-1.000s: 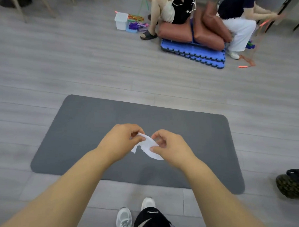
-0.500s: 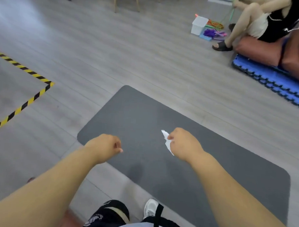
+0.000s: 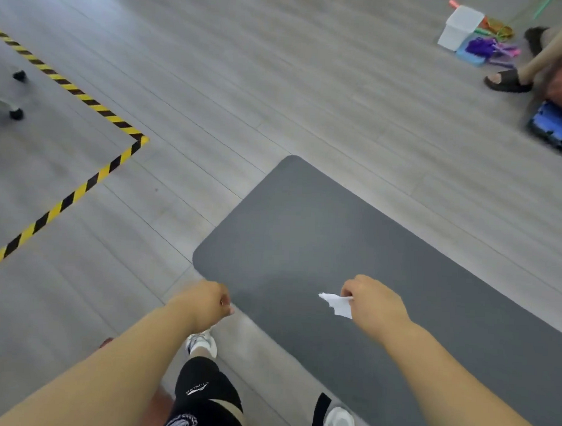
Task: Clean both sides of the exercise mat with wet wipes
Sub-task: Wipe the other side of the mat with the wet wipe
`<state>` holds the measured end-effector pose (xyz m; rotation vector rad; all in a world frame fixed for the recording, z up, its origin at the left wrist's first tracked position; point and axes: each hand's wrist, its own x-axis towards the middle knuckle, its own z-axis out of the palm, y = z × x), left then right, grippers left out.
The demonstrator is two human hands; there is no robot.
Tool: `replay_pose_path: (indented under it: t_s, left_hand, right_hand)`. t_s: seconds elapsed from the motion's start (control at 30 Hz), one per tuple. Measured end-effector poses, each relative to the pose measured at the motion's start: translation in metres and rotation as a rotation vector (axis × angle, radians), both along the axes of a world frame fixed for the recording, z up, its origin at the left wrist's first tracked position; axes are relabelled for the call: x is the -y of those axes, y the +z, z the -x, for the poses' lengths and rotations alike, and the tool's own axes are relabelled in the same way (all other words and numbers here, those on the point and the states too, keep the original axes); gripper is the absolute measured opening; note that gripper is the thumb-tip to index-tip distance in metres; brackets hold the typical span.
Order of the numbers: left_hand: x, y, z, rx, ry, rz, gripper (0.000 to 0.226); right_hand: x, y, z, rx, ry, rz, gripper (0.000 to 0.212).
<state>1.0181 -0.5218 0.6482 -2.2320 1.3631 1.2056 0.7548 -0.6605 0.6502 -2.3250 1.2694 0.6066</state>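
Above the mat [image 3: 304, 233] running upper-left to lower-right, right hand [image 3: 374, 302] pinches wipe [image 3: 337, 304], left hand [image 3: 206, 303] clenched empty.

The mat [image 3: 304, 246] is showing a dark grey, matt, smooth face, looking like rubber or foam. The wipe [image 3: 337, 304], pinched in the right hand [image 3: 375, 302], is looking thin, white and crumpled; whether it is cloth or paper I cannot tell. The floor [image 3: 214, 81] is showing smooth grey wood-grain planks and is catching a faint sheen. The striped tape [image 3: 81, 188] on it is looking slightly glossy. The white box [image 3: 460, 27] is looking like cloudy plastic. The blue tiles [image 3: 554, 125] are looking like matt foam, and the black sandal [image 3: 507, 81] like matt rubber.
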Motion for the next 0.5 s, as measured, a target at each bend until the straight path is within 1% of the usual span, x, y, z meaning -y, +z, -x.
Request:
replay_pose_path:
  t_s: [0.17, 0.3, 0.43, 0.5]
  left_hand:
    - [0.039, -0.037, -0.120, -0.008, -0.118, -0.037, 0.024]
    - [0.065, -0.066, -0.204, 0.055, -0.174, -0.090, 0.025]
    - [0.091, -0.104, -0.248, 0.053, -0.144, -0.100, 0.023]
    - [0.100, -0.128, -0.256, 0.050, -0.126, -0.098, 0.023]
  right_hand:
    - [0.009, -0.039, -0.104, -0.058, -0.133, 0.022, 0.023]
    - [0.010, -0.074, -0.170, 0.012, -0.288, -0.040, 0.021]
    - [0.011, -0.108, -0.208, 0.103, -0.432, -0.107, 0.017]
    - [0.014, -0.131, -0.220, 0.129, -0.441, -0.153, 0.017]
